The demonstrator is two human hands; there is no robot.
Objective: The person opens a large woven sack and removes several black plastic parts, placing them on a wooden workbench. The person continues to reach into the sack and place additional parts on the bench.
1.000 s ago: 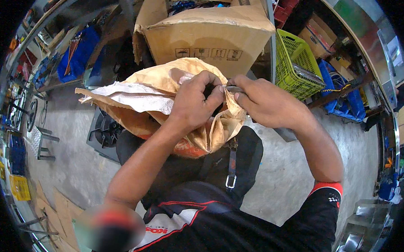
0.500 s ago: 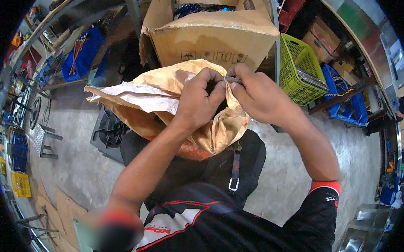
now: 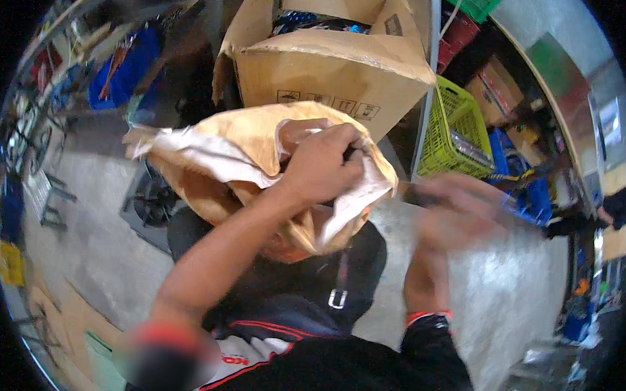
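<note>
A tan paper sack (image 3: 211,132) with a whitish inner layer lies crumpled over my lap, its mouth spread and torn-looking. My left hand (image 3: 325,161) is at the sack's mouth with its fingers curled in, closed on the paper; the fingertips are partly hidden. Off to the right of the sack, my right hand (image 3: 459,209) is smeared by motion, so neither its fingers nor anything in them can be made out.
An open cardboard box (image 3: 325,74) with dark contents stands just beyond the sack. To its right are a yellow-green crate (image 3: 459,128) and a blue bin (image 3: 529,198). A black object (image 3: 152,199) lies on the floor at left, near a small metal stool (image 3: 47,198).
My right hand has left the sack's edge, where both hands were pinching together, and swung right and nearer. My left hand has stayed at the sack, whose mouth now spreads wider on the right.
</note>
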